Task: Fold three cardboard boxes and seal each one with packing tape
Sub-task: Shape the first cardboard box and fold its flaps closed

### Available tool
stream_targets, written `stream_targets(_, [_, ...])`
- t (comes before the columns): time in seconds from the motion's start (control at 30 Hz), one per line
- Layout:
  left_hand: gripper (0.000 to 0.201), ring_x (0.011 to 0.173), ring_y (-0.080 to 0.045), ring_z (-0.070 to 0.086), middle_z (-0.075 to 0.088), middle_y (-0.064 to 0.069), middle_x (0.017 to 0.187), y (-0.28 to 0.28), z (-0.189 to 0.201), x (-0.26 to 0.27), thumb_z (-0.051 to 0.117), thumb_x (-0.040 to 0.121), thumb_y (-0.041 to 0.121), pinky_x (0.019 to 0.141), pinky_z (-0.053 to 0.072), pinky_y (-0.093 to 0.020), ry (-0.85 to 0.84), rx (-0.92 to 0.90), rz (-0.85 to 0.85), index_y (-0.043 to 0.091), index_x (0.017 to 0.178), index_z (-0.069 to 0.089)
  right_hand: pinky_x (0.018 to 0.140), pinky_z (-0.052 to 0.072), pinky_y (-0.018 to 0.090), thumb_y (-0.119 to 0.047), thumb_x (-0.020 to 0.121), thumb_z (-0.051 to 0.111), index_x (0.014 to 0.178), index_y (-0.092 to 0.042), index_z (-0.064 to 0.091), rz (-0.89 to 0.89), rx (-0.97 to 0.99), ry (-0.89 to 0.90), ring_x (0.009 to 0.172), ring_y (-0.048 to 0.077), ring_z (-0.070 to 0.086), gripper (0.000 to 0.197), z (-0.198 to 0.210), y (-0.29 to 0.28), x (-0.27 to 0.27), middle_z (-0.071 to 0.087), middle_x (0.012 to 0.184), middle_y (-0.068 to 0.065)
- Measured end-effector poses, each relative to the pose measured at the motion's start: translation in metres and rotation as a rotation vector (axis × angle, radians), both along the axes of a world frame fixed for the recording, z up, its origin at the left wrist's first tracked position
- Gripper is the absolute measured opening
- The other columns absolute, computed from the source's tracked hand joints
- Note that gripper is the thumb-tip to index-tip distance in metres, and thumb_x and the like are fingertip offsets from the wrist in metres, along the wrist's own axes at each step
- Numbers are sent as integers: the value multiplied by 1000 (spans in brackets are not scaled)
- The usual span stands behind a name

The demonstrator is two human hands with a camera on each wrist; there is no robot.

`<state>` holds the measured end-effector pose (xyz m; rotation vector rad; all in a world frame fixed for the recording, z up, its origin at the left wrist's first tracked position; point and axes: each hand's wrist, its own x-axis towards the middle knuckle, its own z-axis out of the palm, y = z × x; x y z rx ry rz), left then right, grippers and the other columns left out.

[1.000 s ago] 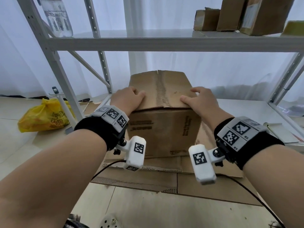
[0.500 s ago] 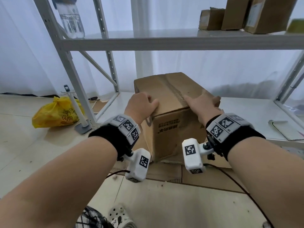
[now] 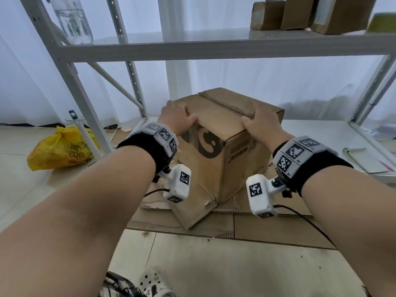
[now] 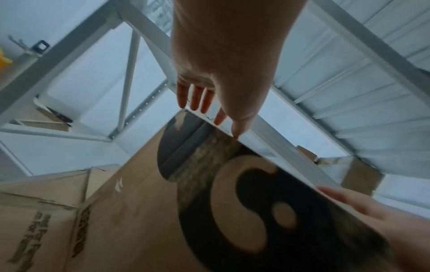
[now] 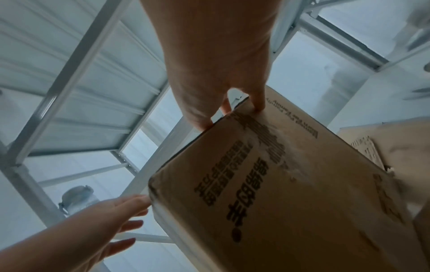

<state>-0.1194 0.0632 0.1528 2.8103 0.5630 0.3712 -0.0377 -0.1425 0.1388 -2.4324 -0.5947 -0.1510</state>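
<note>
Fingers of the left hand (image 3: 176, 116) and right hand (image 3: 261, 123) are lying nearly straight on the closed cardboard box (image 3: 216, 146), pressing its top; the box is sitting cornerwise on flattened cardboard (image 3: 267, 228).

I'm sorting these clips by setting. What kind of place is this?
Probably a storeroom or packing corner: white metal shelving, small cardboard boxes on its shelf, flattened cardboard on the tiled floor.

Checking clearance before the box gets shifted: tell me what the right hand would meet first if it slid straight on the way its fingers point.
Probably only more of the cardboard box: the right hand lies on its top, fingers toward the centre seam. Beyond the box, depth is unclear.
</note>
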Motion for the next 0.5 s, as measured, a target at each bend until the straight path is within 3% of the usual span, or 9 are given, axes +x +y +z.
stream_targets(0.03, [57,125,-36,41,39,-18,137,9,-2,7,48,93,48,103,35,-43,30,-27,48,13,138,43,112,24,51,-28,95,48,146,-16,33,-4,-2,-9,127,29,43,55,-1,-1,1,53,131,10])
stream_targets(0.1, [74,133,-38,35,29,-19,148,23,-6,19,50,90,54,108,32,-45,33,-162,89,13,148,27,111,22,46,-30,97,41,140,-16,43,-20,-64,-20,127,28,41,46,-5,-1,-1,50,131,10])
stream_targets(0.17, [82,140,-35,27,19,-18,155,31,-12,31,52,89,55,112,29,-45,9,-306,88,14,152,17,110,21,43,-34,99,34,132,-17,55,-32,-98,-18,128,30,34,43,-11,-3,-2,43,134,13])
stream_targets(0.27, [91,144,-32,17,10,-15,158,36,-18,38,55,87,56,115,23,-45,-39,-409,80,13,153,10,108,28,42,-42,99,37,137,-25,53,-88,-3,46,130,35,27,45,-16,-9,-11,29,138,13])
stream_targets(0.33, [93,142,-32,23,17,-15,156,41,-19,38,61,84,54,114,27,-44,-112,-459,86,10,152,15,108,29,45,-43,99,34,141,-29,47,-118,3,105,135,40,26,45,-15,-6,-17,19,149,15])
stream_targets(0.4, [90,133,-34,38,32,-15,147,47,-16,36,65,78,56,108,36,-44,-162,-464,145,8,146,30,111,25,42,-41,99,36,140,-25,46,-110,18,173,140,40,25,45,-12,4,-18,10,156,22])
stream_targets(0.43, [87,125,-33,46,41,-14,138,50,-14,33,64,74,60,103,41,-44,-176,-444,194,9,139,41,112,24,39,-42,98,40,138,-22,49,-100,42,182,141,37,25,46,-10,8,-16,13,156,24])
stream_targets(0.5, [78,111,-31,55,54,-12,123,52,-8,27,59,70,66,95,47,-41,-207,-395,266,9,123,55,113,28,37,-45,93,48,135,-17,52,-75,96,157,139,30,31,51,-6,11,-7,36,149,20])
